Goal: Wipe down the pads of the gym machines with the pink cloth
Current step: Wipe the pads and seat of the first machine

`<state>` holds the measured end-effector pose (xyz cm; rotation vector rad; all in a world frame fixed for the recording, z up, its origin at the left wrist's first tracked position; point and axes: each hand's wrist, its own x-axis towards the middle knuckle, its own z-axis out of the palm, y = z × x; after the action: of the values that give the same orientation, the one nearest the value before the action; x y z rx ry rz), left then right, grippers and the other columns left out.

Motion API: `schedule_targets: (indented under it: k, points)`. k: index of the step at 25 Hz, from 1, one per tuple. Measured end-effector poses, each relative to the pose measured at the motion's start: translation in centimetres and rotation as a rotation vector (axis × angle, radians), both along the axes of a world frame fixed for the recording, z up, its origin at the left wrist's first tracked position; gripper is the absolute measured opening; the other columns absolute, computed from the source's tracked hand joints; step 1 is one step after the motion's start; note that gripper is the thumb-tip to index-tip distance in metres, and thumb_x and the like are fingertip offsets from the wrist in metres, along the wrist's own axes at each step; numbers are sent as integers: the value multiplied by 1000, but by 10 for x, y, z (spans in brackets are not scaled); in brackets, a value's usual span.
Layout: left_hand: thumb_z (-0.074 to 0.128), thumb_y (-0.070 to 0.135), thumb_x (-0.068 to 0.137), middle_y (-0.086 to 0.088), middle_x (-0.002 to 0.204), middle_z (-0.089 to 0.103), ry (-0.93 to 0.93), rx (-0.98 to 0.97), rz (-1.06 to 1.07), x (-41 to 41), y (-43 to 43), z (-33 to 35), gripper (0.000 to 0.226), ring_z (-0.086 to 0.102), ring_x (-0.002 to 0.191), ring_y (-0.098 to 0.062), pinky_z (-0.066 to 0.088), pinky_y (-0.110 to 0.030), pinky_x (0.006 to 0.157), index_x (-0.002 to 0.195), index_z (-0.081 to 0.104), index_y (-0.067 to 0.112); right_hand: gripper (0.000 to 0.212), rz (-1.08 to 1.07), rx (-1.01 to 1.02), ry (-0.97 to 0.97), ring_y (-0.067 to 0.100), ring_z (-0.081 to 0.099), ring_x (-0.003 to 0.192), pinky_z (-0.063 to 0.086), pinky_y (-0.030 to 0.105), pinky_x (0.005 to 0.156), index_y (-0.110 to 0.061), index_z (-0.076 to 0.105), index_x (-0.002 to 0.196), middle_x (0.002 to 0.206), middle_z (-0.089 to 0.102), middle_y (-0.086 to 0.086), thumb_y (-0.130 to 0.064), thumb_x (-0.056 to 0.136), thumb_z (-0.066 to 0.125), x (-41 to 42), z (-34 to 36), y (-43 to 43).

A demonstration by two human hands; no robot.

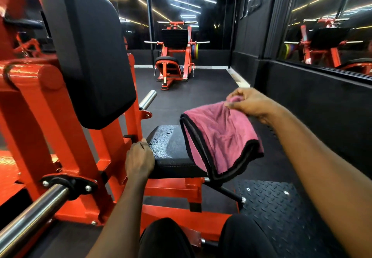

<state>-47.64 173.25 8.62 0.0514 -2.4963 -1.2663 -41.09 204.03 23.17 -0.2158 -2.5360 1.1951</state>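
Currently right hand (249, 104) pinches pink cloth (219, 138) by a bunched corner; it hangs limp below that hand, over the seat pad (171, 142) (droplets visible). Soft, light; probably better palmed flat. Left hand (138, 159) grips the pad's edge.

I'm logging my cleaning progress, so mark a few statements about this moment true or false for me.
1. The right hand pinches the pink cloth. True.
2. The cloth lies flat on the back pad. False: it hangs from the right hand above the seat pad.
3. Droplets sit on the seat pad. True.
4. The left hand holds a spray bottle. False: it grips the seat pad's edge.
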Motion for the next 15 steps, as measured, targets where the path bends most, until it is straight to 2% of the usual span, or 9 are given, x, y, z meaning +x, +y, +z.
schedule_targets:
  k: [2,4,6,7,8,9,12,15]
  points:
    - [30,30,107,-28,114,64,19,-7,5,-3,0,-3,47,58,106,-43,42,-45,87,101,65,0,39,-169,316,-225,25,66,110,51,35,96,-14,66,115,114,70,8,-35,84,80,-5,-20,3]
    - [29,32,107,-27,111,64,27,-10,15,-6,-1,-6,47,58,105,-43,42,-44,85,98,65,3,66,-137,569,-335,30,51,134,37,51,115,-25,53,139,145,55,4,-65,88,62,3,-43,-19]
    - [29,33,107,-26,112,64,22,-14,20,-10,-1,-9,46,58,105,-43,42,-45,86,99,64,4,94,32,686,-467,36,17,153,10,70,119,-44,21,157,168,14,-6,-95,78,25,18,-68,-53]
    - [30,33,107,-26,113,64,21,-18,19,-11,-1,-10,46,57,106,-43,42,-45,86,99,64,4,100,71,696,-527,38,-1,155,1,76,115,-51,6,157,167,-5,-11,-100,69,13,24,-79,-66]
    - [30,34,107,-25,114,64,23,-19,19,-12,-1,-12,45,57,107,-43,42,-45,87,100,64,4,100,47,689,-561,39,-10,154,-1,79,110,-55,-2,155,165,-14,-13,-100,66,8,23,-88,-72]
    - [31,34,107,-25,114,64,28,-18,24,-14,-1,-13,45,57,107,-43,41,-45,87,101,64,5,97,7,688,-559,40,-12,153,0,81,109,-57,-4,154,166,-16,-12,-99,68,8,18,-92,-74]
    - [30,34,107,-23,113,64,45,-47,29,-17,-2,-16,44,56,106,-43,41,-46,88,100,63,5,81,-86,726,-572,42,-7,154,7,80,110,-53,2,156,169,-8,-6,-89,84,13,-11,-91,-66]
    - [31,31,107,-24,111,64,68,-64,31,-19,-1,-16,44,57,104,-43,41,-46,88,99,64,3,68,-71,755,-597,44,0,153,3,78,112,-46,12,158,170,5,1,-75,97,16,-61,-94,-62]
